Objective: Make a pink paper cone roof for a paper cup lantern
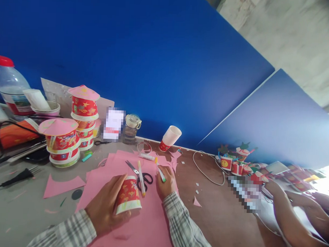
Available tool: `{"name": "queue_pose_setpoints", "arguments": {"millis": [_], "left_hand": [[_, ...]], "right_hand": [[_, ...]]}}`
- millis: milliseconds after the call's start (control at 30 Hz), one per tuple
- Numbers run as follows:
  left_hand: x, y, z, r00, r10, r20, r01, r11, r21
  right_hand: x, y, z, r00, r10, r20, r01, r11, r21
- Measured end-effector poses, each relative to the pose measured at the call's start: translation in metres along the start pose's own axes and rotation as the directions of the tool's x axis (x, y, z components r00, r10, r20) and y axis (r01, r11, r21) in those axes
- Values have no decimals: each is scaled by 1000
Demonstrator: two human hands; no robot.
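Observation:
My left hand (pixel 107 204) is wrapped round a red patterned paper cup (pixel 128 194), which stands upside down with its pale green-marked rim toward me. My right hand (pixel 165 182) holds a white marker with a green tip (pixel 161 174) over the right edge of the pink paper sheets (pixel 103 186). Between the hands lie open scissors with black handles (pixel 145 181) and a yellow-ended marker (pixel 141 178). Another white marker (pixel 147 157) rests farther back on the paper.
Stacked red cups with pink cone tops (pixel 62 141) stand at left, near a bottle (pixel 14 86) and a plug (pixel 22 176). A glass jar (pixel 131 129) and white cups (pixel 171 135) stand behind. Another person's arms (pixel 293 218) are at right, by a cable (pixel 206 175).

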State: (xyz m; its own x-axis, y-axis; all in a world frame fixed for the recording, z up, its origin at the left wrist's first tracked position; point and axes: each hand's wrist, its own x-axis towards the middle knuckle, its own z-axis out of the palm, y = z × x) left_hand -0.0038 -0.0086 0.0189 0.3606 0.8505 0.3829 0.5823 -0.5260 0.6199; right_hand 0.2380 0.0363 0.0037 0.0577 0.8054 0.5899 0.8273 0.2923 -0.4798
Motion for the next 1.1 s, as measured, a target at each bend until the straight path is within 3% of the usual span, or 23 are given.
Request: {"name": "queue_pose_setpoints", "arguments": {"millis": [367, 633, 833, 1100], "left_hand": [[-1, 1, -2, 1000, -5, -13, 5, 1000, -27], [-2, -2, 1, 1000, -19, 10, 19, 1000, -6], [-2, -2, 0, 999, -25, 34, 25, 1000, -6], [-1, 2, -1, 1000, 4, -10, -4, 1000, 7]], "right_hand": [[14, 12, 9, 993, -10, 117, 19, 997, -78], [25, 4, 6, 974, -10, 228, 46, 987, -152], [26, 7, 7, 964, 9, 265, 50, 975, -215], [24, 11, 9, 954, 5, 300, 65, 973, -223]]}}
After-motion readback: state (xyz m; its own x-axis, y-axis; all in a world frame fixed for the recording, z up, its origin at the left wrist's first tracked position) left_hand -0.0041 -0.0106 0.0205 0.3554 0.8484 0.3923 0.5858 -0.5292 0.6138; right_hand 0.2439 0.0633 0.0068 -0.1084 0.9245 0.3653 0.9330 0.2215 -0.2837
